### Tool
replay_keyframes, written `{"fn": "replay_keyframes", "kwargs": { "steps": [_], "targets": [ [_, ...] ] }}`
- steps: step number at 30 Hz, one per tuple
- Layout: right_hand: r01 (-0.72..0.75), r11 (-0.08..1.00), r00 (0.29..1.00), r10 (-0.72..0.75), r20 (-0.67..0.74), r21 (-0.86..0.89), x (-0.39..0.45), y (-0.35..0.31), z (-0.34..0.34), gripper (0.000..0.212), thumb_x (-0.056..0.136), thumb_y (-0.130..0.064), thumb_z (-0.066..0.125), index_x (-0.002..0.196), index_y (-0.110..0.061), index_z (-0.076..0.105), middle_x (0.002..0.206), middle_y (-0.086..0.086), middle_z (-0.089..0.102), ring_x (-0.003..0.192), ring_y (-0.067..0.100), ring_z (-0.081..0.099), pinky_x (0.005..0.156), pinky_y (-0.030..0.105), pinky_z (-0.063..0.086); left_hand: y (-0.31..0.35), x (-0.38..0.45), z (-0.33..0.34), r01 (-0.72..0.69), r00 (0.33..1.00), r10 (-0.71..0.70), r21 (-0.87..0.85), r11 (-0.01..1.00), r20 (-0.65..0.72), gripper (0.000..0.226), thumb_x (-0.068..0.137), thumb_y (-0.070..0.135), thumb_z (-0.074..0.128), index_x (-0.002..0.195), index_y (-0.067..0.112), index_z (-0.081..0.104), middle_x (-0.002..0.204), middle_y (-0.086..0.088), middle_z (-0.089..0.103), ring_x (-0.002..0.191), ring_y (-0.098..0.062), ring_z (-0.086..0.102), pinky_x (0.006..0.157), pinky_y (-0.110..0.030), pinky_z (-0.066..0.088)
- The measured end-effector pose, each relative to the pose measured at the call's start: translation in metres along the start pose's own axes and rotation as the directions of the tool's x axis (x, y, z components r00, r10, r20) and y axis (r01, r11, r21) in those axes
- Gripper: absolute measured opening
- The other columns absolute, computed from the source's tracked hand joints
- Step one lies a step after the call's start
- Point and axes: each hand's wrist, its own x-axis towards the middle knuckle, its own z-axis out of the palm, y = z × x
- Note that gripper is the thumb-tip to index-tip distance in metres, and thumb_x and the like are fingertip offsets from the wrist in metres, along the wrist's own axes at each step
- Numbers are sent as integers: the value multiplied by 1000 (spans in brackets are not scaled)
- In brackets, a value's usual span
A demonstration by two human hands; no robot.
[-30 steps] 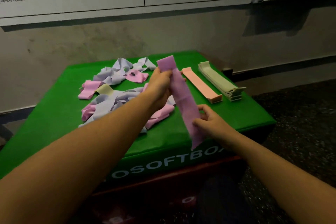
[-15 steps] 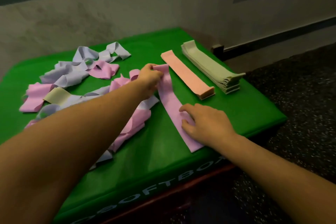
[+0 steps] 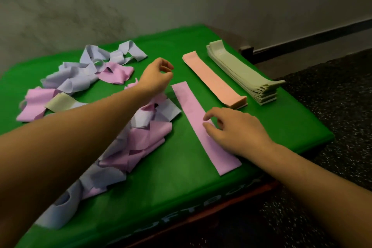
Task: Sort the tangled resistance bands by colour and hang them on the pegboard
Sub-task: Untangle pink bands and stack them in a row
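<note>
A flat pink elastic resistance band [image 3: 203, 125] is lying straight on the green padded counter [image 3: 181, 187], running from the far left to the near right. The right hand [image 3: 235, 131] is resting over the near half of this band, with its fingers loosely bent and the fingertips [image 3: 206, 125] touching the pink surface; it is not gripping anything. The left hand [image 3: 157, 78] is hanging in the air just beyond the far end of the same band, with its fingers loosely curled, the thumb close to the forefinger, and nothing between them.

To the right of the pink band, a flat salmon-orange band [image 3: 213, 80] is lying parallel to it, a little apart. Just beside that one, further right, a neat stack of pale green bands [image 3: 245, 76] is sitting near the counter's right edge.

On the left side a tangled heap of lilac and pink bands [image 3: 141, 139] is spreading under the left forearm down to the near edge. A second loose tangle of lilac and pink bands [image 3: 96, 68] is lying further back, and one pale yellow band [image 3: 60, 102] is showing at its left part. White letters are printed on the front of the counter, but they are too blurred for reading. No band is hanging anywhere in view.
</note>
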Motion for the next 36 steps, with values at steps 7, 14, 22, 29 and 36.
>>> {"fn": "replay_keyframes", "kwargs": {
  "steps": [7, 14, 22, 29, 36],
  "targets": [
    [46, 923, 999, -42, -18, 382, 10, -25, 12, 16, 96, -28, 58, 108, -34, 66, 84, -8, 64, 65, 14, 57, 62, 31, 47, -15, -68, -59, -260, 956, 219, 221, 940, 194, 18, 98, 18, 57, 116, 20, 56, 114, 5, 64, 105, -12, 62, 97, -34, 52],
    [29, 890, 999, -11, -41, 455, 54, -60, 14, 21, 93, -8, 56, 99, -25, 69, 89, -5, 66, 79, 16, 60, 71, 27, 47, -36, -113, -77, -413, 898, 281, 429, 803, 338, 35, 99, 43, 52, 131, 30, 57, 130, 15, 58, 106, 0, 50, 96, -25, 43],
    [73, 946, 996, -84, 21, 317, 124, -99, 33, 31, 87, -12, 61, 116, -16, 71, 118, -1, 71, 110, 12, 64, 96, 27, 48, -80, -114, -87, -276, 960, 225, 433, 858, 166, 27, 94, 47, 55, 115, 31, 62, 114, 8, 62, 102, -13, 56, 92, -37, 47],
    [17, 999, 984, -11, 178, -32, 145, -101, 47, 40, 82, -36, 73, 119, -23, 70, 111, 6, 72, 99, 25, 65, 76, 30, 47, -83, -116, -84, -213, 976, 176, 435, 875, 125, 24, 90, 46, 52, 108, 33, 62, 100, 11, 63, 90, -12, 58, 79, -36, 50],
    [156, 982, 984, -146, -101, 104, 135, -120, -8, 19, 88, -38, 67, 82, -22, 75, 81, -1, 69, 72, 20, 61, 67, 35, 48, -65, -115, -87, -185, 977, 111, 470, 863, 182, 26, 94, 44, 51, 113, 30, 61, 111, 5, 65, 94, -17, 61, 79, -34, 50]
  ]
}}
